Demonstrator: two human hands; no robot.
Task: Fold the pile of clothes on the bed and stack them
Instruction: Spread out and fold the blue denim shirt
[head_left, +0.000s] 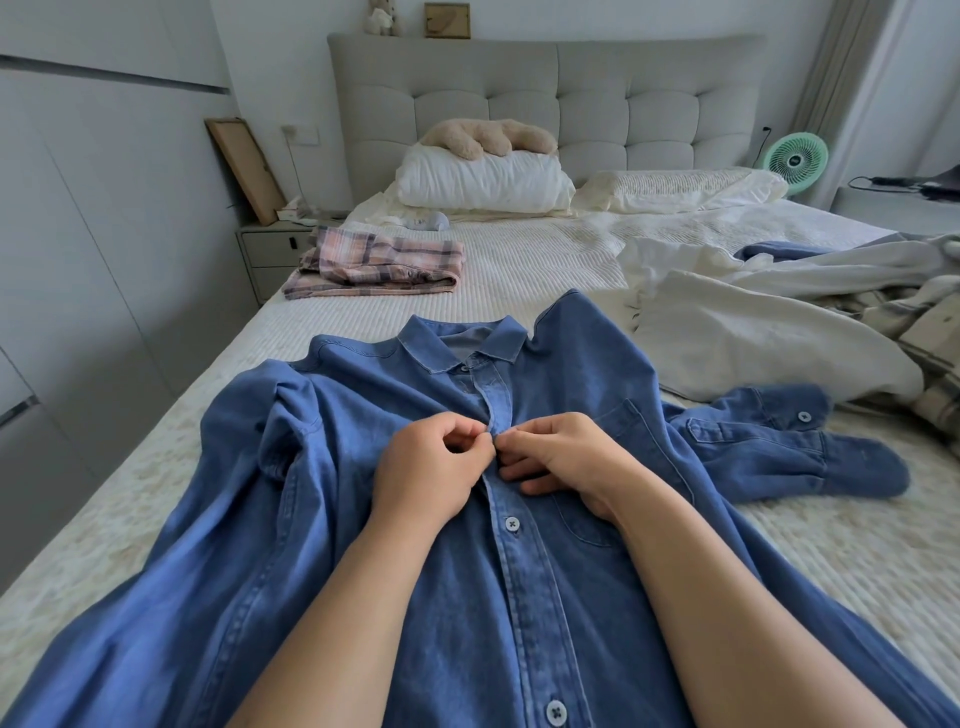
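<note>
— What fills the frame?

— A cream quilted bed (519, 260), and on its near half a blue button-front denim shirt (363, 519), front up, collar toward twelve o'clock. At two o'clock lies an unsorted heap of white and grey clothes (779, 312); at eleven o'clock a folded pink plaid garment (384, 260).

— How will the shirt handle?

— Soft but weighty, I'd judge; denim holds a crease and won't slide. Shoulders and hem look the best places to take it.

— And the hands?

— Both meet at the placket, mid-chest. The left hand (426, 467) pinches the edge of the fabric between curled fingers and thumb; the right hand (561, 457), touching it from three o'clock, pinches the opposite edge, seemingly working a button.
</note>
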